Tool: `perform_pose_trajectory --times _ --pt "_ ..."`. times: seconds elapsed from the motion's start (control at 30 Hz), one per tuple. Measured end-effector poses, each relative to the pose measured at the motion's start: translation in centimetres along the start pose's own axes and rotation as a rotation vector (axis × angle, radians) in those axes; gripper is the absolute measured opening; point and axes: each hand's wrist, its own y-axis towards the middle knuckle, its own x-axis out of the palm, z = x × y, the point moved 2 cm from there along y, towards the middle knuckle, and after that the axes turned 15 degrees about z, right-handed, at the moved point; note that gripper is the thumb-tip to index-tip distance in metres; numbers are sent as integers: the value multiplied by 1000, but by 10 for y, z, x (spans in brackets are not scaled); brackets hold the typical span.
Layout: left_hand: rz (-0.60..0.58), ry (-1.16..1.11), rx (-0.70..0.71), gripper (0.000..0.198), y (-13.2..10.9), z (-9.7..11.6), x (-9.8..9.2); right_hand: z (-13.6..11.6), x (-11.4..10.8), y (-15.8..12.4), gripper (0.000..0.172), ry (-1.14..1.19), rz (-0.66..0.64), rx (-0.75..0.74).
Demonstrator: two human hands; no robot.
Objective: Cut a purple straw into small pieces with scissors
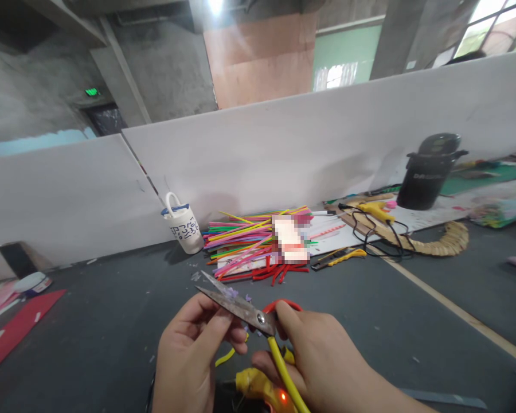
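Note:
My right hand point(322, 350) grips a pair of scissors point(245, 310) with one red and one yellow handle. Their blades are slightly apart and point up to the left. A small fuzzy purple piece point(231, 293) shows between the blades. My left hand point(198, 344) is closed in a pinch just under the blades, at the purple piece; its exact hold is partly hidden by the lower blade. Below my hands lies a yellow glue gun point(258, 384) with a red light on. A short yellow strip point(226, 358) curls beside it.
Behind my hands lies a pile of coloured pipe cleaners point(241, 235), with red pieces point(284, 272) in front. A white cup point(183, 226), a yellow utility knife point(339, 258), another glue gun point(376, 211) with a black cord and a black tumbler point(427, 178) stand or lie around. Red sheet point(21, 327) at left.

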Motion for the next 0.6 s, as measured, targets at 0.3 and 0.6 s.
perform_pose_trajectory --times 0.3,0.6 --pt "-171 -32 -193 11 3 -8 1 4 -11 12 20 492 -12 271" --pt "-452 89 -471 19 -2 -30 7 4 -21 21 6 826 -245 486"
